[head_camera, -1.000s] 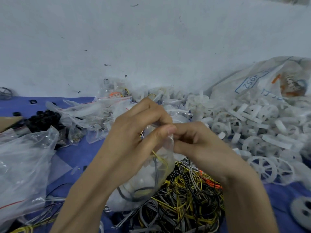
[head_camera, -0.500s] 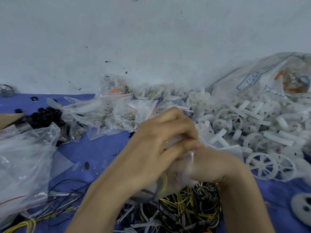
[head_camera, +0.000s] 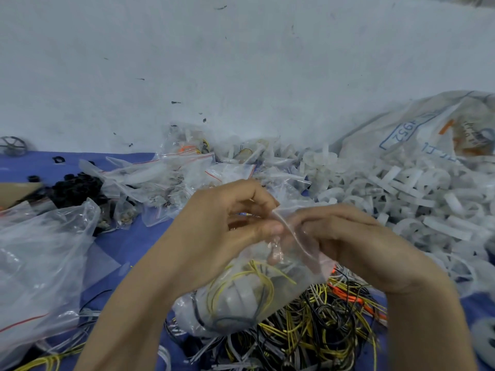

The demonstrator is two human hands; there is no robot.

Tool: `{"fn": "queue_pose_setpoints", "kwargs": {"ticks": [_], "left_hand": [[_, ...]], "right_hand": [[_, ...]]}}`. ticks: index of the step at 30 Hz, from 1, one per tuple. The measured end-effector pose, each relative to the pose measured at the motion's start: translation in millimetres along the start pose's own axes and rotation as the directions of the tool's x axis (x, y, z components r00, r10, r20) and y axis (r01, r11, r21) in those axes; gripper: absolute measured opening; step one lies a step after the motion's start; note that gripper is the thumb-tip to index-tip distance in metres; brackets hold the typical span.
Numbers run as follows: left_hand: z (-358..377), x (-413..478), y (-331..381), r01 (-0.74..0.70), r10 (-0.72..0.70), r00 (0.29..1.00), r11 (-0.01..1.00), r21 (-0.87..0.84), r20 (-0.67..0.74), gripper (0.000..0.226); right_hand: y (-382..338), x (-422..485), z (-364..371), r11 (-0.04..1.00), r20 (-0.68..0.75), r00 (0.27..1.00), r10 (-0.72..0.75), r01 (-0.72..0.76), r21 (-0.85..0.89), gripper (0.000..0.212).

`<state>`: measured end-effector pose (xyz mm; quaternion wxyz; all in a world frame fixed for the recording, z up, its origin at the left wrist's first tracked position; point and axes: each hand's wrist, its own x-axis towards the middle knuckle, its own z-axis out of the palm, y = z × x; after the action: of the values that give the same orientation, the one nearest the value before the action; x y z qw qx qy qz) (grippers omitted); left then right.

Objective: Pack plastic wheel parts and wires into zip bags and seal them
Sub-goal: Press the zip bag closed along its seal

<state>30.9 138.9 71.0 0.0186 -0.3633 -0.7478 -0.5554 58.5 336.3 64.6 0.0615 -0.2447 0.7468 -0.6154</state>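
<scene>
Both hands meet over the middle of the blue mat [head_camera: 128, 242]. The left hand [head_camera: 225, 226] has its fingers curled and pinches the top strip of a clear zip bag [head_camera: 241, 298] between thumb and forefinger. The right hand [head_camera: 356, 245] is curled too and pinches the same strip just beside it, so the fingertips of the two hands nearly touch. The bag hangs below the hands, bulging, with white wheel pieces and loops of yellow and dark wire inside. Whether its strip is pressed closed I cannot tell.

At the mat's far right corner lies a big pale sack [head_camera: 428, 129] with "1952" printed in blue inside a blue box. The other blue and orange print on it is too blurred to read.

Beside the sack, a heap of white wheel parts [head_camera: 401, 188] spreads along the right edge. At the near edge lies a tangle of wires [head_camera: 308, 338], yellow, black, white and orange, and the held bag hides part of it. Along the far edge sits a pile of small zip bags [head_camera: 174, 178] with red strips, with black parts [head_camera: 77, 188] to its left. A large clear plastic bag [head_camera: 40, 263] lies crumpled at the left edge. A grey wheel [head_camera: 13, 145] rests by the white wall [head_camera: 241, 62].
</scene>
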Motion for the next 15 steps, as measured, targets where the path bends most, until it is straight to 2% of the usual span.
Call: {"fn": "queue_pose_setpoints", "kwargs": {"ticks": [2,3,6,10,13,15], "left_hand": [[2,0,2,-0.008,0.009,1.0,0.999,0.035,-0.024,0.016],[3,0,4,-0.013,0.015,0.999,0.999,0.051,-0.032,0.012],[3,-2,7,-0.023,0.027,0.999,0.997,0.076,-0.047,0.01],[5,-3,10,-0.07,0.085,0.993,0.983,0.167,-0.086,0.014],[5,-2,9,-0.089,0.11,0.99,0.974,0.207,-0.091,0.015],[4,-2,8,-0.094,0.118,0.988,0.972,0.216,-0.099,0.017]], "right_hand": [[-4,-5,-4,0.997,-0.01,0.999,-0.03,0.029,-0.074,0.035],[-6,-6,-4,0.991,-0.024,0.998,-0.055,0.052,-0.121,0.035],[-12,-8,-5,0.968,-0.153,0.98,-0.125,0.087,-0.235,0.015],[-17,-4,3,0.882,-0.32,0.922,-0.22,0.048,-0.469,0.023],[-18,3,12,0.787,-0.306,0.909,-0.282,0.037,-0.616,0.025],[-19,6,16,0.798,-0.304,0.903,-0.304,0.067,-0.6,0.016]]}}
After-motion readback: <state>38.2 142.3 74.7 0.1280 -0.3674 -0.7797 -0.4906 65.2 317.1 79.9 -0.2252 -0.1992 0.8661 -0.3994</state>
